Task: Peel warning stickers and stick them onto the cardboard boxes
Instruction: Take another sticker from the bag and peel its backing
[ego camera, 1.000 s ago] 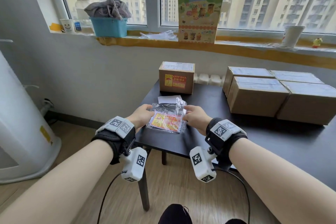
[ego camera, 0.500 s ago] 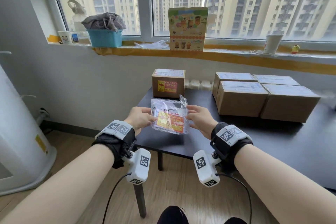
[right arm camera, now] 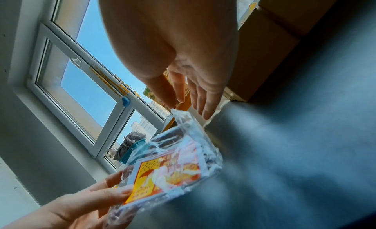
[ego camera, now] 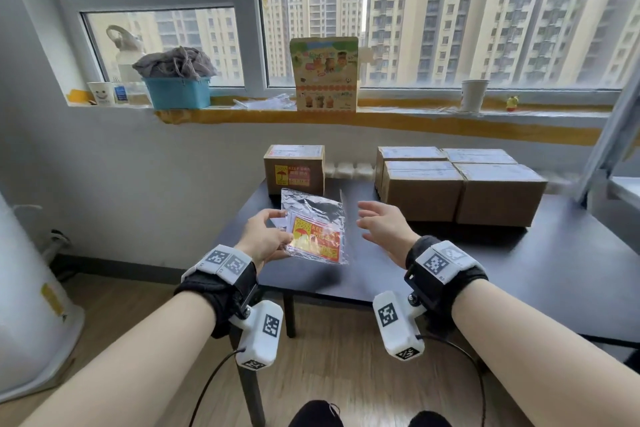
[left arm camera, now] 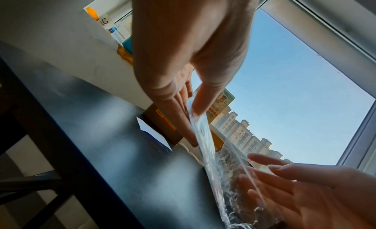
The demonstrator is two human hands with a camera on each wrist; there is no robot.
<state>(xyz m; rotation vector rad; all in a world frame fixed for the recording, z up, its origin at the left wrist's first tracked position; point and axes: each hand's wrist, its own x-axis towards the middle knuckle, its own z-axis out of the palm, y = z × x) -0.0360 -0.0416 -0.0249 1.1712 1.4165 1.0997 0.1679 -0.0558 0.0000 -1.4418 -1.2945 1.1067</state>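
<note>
Head view: my left hand point(ego camera: 265, 242) pinches the clear sticker bag point(ego camera: 317, 230) by its left edge, held above the dark surface point(ego camera: 519, 263); my right hand point(ego camera: 382, 225) is spread, fingers loose, just beside the bag, touching nothing; step looks like getting a sticker out; next my right hand must reach the bag's top opening; four unlabelled cardboard boxes point(ego camera: 460, 185) wait behind, one labelled box point(ego camera: 294, 168) apart.

We see clear bag point(ego camera: 313, 225), yellow-and-red stickers point(ego camera: 316, 240) inside. Brown boxes point(ego camera: 460, 184); one box point(ego camera: 294, 168) bears yellow-red sticker. Table point(ego camera: 519, 263) dark. Blue basket point(ego camera: 177, 92), grey cloth point(ego camera: 175, 62).
</note>
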